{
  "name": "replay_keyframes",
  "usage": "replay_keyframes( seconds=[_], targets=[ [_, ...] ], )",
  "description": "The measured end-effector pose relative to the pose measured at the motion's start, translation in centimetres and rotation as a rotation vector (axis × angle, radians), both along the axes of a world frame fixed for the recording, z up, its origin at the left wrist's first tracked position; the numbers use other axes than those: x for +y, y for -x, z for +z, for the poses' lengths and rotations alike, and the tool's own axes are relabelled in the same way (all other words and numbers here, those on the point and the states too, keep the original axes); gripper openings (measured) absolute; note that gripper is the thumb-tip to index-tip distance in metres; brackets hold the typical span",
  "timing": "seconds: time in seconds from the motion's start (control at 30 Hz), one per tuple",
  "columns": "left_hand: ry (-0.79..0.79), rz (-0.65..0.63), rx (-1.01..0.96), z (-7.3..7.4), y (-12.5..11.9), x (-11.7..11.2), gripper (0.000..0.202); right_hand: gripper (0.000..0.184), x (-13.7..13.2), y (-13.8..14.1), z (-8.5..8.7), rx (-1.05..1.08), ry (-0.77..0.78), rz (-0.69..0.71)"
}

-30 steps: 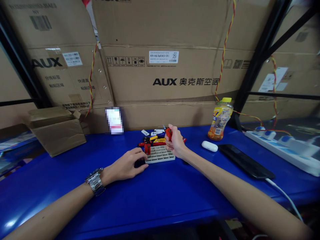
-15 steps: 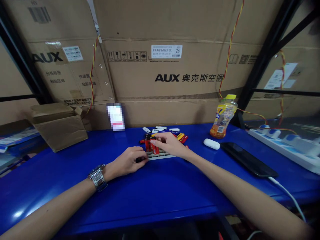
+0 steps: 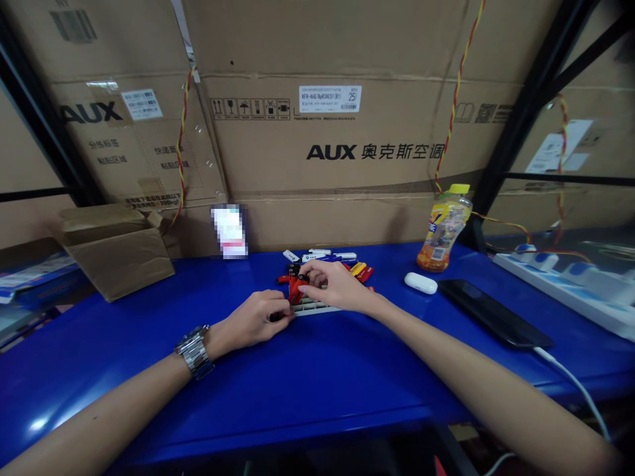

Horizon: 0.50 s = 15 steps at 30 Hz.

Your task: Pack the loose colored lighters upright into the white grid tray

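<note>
A pale tray divided into small square cells (image 3: 317,307) lies on the blue table. My left hand (image 3: 262,316) is at its front left corner, thumb and forefinger closed on the edge. Over the tray, my right hand (image 3: 337,285) is closed in a pinch at a small glossy red piece (image 3: 296,291) standing at the left end of the grid. The fingers cover part of that piece, and its exact kind is unclear. Behind the hands lie several small flat pieces, among them a white one (image 3: 346,256), a yellow one (image 3: 357,268) and a red one (image 3: 366,274).
At right stand a drink bottle (image 3: 443,228), a white earphone case (image 3: 421,283), a black phone (image 3: 496,314) on a cable and a power strip (image 3: 570,291). An open cardboard box (image 3: 119,254) and a lit, blurred phone (image 3: 229,231) are at left. Large cartons (image 3: 367,53) close off the back.
My right hand has shifted slightly left, and the red pieces at its fingertips have changed position, with less of the red showing. My left hand stays at the tray's corner.
</note>
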State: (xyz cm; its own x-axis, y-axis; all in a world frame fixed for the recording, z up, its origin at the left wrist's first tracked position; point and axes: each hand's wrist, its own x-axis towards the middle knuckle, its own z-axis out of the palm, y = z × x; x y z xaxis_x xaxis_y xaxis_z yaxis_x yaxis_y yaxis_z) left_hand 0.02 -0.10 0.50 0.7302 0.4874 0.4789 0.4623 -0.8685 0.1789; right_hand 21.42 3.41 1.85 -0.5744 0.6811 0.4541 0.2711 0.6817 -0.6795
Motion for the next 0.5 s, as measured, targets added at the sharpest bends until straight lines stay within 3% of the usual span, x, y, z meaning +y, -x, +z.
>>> replay_keyframes(
  seconds=[0.2,0.33,0.5],
  targets=[
    [0.011,0.009,0.018,0.0,0.0,0.1,0.018,0.017,0.1,-0.1,0.1,0.004,-0.057,-0.008],
    [0.009,0.002,0.012,-0.2,0.0,0.2,0.019,0.016,-0.1,-0.6,1.2,-0.047,-0.087,-0.012],
    [0.063,0.011,0.006,-0.1,0.0,0.1,0.021,0.010,0.0,-3.6,4.4,-0.440,-0.111,-0.142]
  ],
)
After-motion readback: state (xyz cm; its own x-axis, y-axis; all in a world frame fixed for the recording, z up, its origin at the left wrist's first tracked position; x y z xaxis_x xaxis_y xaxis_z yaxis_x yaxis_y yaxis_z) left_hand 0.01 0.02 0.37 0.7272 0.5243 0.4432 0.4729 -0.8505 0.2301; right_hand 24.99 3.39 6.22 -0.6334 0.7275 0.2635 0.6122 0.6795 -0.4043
